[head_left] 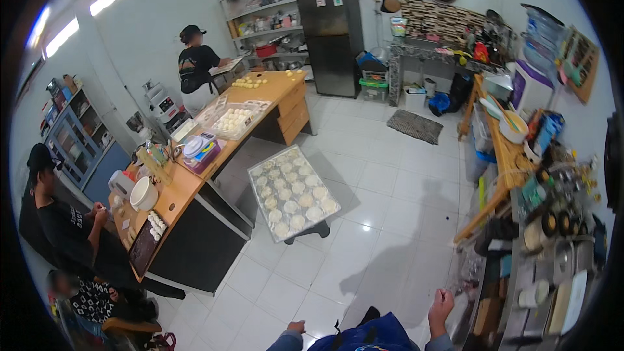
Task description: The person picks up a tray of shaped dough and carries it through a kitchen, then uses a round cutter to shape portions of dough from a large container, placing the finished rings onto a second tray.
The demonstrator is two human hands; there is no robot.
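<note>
My left hand (296, 327) is low in the middle, beside my blue apron (370, 336). It touches nothing I can see, and its fingers are too small and turned away to read. My right hand (441, 305) is raised to the right of the apron, fingers curled into a loose fist with nothing visible in it. Ahead of me, a large tray (294, 236) of flat, round, pale dough pieces rests on a dark stool (308, 232). Both hands are well apart from it.
Left stands a wooden worktable (218, 149) with dough balls, a white bucket (143, 194) and a dark baking tray (148, 244). Two people in black (197, 58) work around it; a third sits lower left. A cluttered counter (520, 266) lines the right; a grey mat (415, 127) lies ahead.
</note>
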